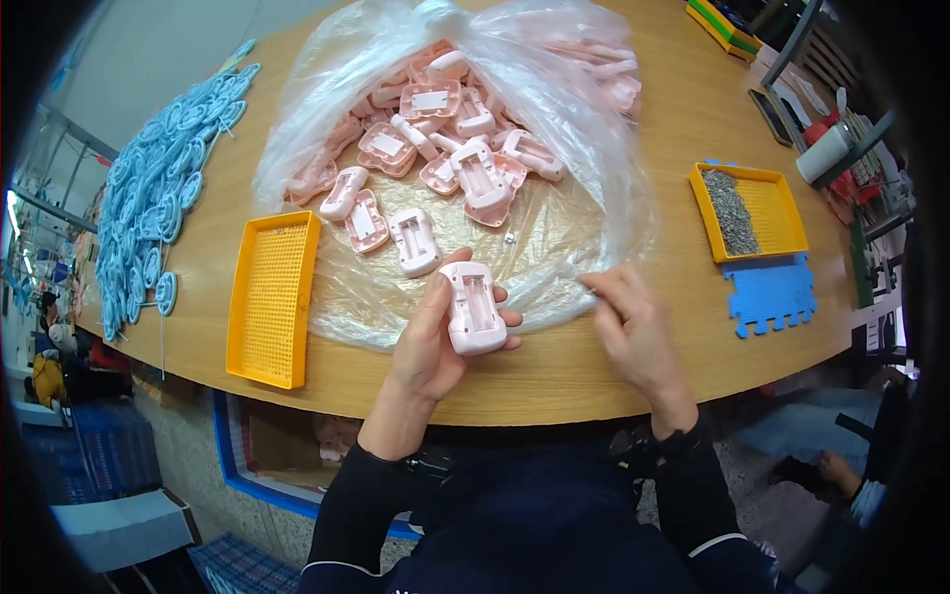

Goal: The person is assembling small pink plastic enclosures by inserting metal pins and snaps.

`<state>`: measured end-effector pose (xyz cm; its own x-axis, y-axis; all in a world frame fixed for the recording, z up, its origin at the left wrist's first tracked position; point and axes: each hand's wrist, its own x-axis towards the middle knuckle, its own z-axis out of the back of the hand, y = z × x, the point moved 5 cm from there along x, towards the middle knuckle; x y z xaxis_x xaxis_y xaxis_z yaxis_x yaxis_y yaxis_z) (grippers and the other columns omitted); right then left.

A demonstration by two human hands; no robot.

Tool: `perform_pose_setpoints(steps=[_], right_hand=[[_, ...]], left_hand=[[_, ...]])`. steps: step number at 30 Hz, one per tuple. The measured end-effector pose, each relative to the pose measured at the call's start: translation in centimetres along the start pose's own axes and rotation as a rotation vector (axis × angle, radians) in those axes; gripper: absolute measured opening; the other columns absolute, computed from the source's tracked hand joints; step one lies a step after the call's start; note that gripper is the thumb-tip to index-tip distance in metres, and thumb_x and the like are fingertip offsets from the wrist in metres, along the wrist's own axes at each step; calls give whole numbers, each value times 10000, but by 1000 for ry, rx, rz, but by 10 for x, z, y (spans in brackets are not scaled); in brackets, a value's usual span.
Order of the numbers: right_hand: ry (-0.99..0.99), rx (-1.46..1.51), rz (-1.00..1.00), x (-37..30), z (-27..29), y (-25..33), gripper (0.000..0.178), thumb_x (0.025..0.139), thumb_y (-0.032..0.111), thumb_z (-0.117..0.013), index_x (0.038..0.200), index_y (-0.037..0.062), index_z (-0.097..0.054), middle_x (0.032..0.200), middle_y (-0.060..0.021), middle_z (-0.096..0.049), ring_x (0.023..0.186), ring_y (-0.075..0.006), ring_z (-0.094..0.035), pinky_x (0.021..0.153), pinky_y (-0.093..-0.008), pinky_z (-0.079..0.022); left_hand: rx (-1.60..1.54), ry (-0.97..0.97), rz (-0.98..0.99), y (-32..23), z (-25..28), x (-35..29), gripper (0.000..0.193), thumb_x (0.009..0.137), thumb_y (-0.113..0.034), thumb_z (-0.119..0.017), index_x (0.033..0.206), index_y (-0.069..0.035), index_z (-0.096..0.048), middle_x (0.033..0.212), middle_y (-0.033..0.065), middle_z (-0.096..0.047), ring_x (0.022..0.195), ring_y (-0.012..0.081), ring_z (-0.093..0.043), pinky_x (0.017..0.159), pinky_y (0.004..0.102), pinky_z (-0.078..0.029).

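Note:
My left hand (424,346) is closed round a pale pink plastic casing (479,309), its open battery compartment facing up. To the right, my right hand (638,332) is curled in a pinch over the rim of the clear plastic bag (554,297); what its fingertips hold, if anything, is hidden. A similar pink casing (416,243) lies just beyond my left hand on the bag's film. Farther back, a heap of pink casing halves (430,99) spills from the bag's mouth. A small metallic bit (510,238) rests on the film near them.
At left stand a yellow perforated tray (304,297) and a large pile of light blue coiled cords (163,168). On the right, a yellow tray (782,203) holds many small metal screws (730,213), above a blue foam mat (772,292). A phone-like dark slab (770,117) lies farther back.

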<state>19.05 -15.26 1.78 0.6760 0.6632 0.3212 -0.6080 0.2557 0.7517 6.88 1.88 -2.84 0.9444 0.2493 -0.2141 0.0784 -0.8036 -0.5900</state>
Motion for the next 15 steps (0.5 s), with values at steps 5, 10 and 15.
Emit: perform_pose_setpoints(steps=[5,10,15], right_hand=[[160,-22,91,-5,-19,37,251,796,35,-607,1045,39,-639,861,-110,-577,717,-297,-617,605,-378,-497],[210,-178,80,-7,-27,44,306,801,-4,-598,1103,43,-615,828,-118,-584,709,-309,-614,612,-389,-494],[116,-151,4,-8,-36,42,451,808,1,-584,1248,94,-552,801,-112,-575,680,-323,-609,599,-402,-496]], left_hand=[[82,12,-5,9,-9,3,479,1003,-333,-407,1416,-129,-276,1113,180,-555,956,336,-637,781,473,-564],[219,40,-60,12,-16,1,455,992,-304,-455,1391,-124,-329,1157,147,-548,1002,270,-606,836,430,-539],[179,-46,-160,17,-17,2,481,933,-176,-602,1360,-136,-386,1104,47,-564,972,135,-580,832,285,-503]])
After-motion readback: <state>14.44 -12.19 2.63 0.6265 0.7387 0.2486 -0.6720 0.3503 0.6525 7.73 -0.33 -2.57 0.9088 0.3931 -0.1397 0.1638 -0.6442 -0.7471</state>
